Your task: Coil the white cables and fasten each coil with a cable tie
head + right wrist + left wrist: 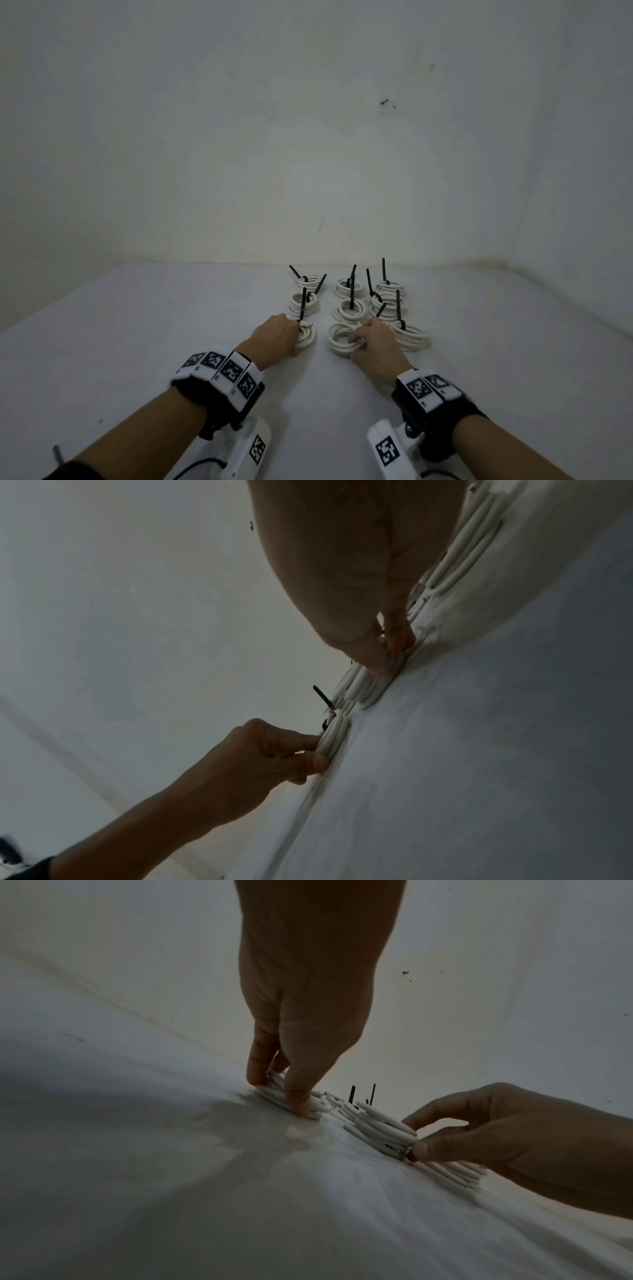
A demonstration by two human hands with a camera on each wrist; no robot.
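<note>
The left hand (274, 334) pinches a tied coil (306, 335) on the bench (137, 325). At 3 o'clock, the right hand (373, 339) has its fingers clamped on another coil (339, 339). Nine coils show ties; no loose cables seen, so little seems left.

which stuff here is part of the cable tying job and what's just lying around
Part of the job:
- left hand gripping the near left coil, with its black cable tie
- right hand gripping the near middle coil
- the other tied coils in rows behind

Just there:
- white table
- wall
- wrist bands with markers
</note>
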